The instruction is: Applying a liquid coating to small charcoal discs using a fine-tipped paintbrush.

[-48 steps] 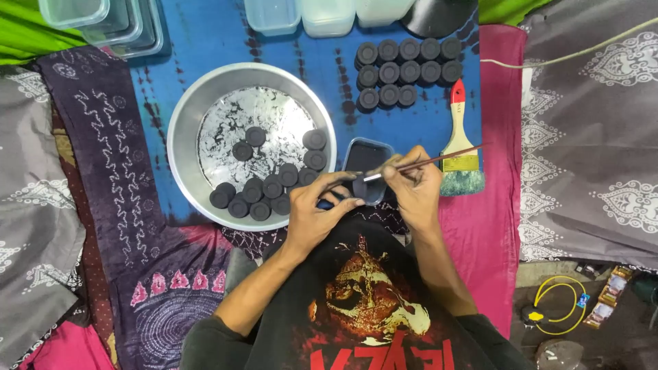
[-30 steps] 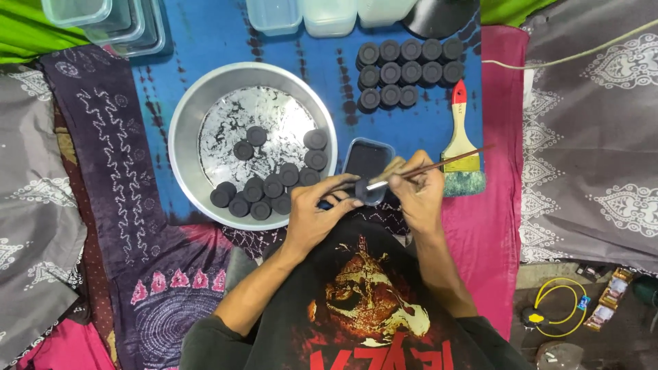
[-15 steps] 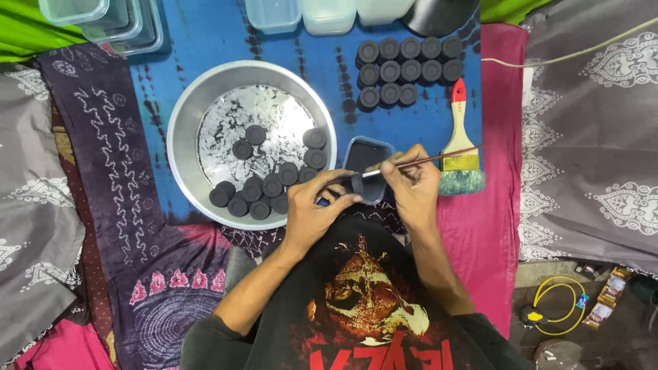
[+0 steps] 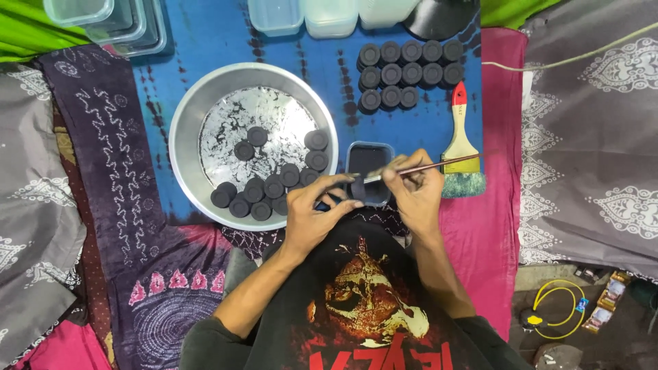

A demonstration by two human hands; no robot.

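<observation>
Right grip (image 4: 411, 188) around thin brush (image 4: 428, 168)

Few small colourful sachet packs (image 4: 606, 301) on floor at bottom right, near yellow cable coil (image 4: 558, 308).

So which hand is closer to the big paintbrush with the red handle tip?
Right. The right hand sits just left of the paintbrush; the left hand is farther left, by the metal pan.

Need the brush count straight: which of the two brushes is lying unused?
The wide flat brush with the red-tipped handle, lying on the cloth; the thin brush is in the right hand.
</observation>
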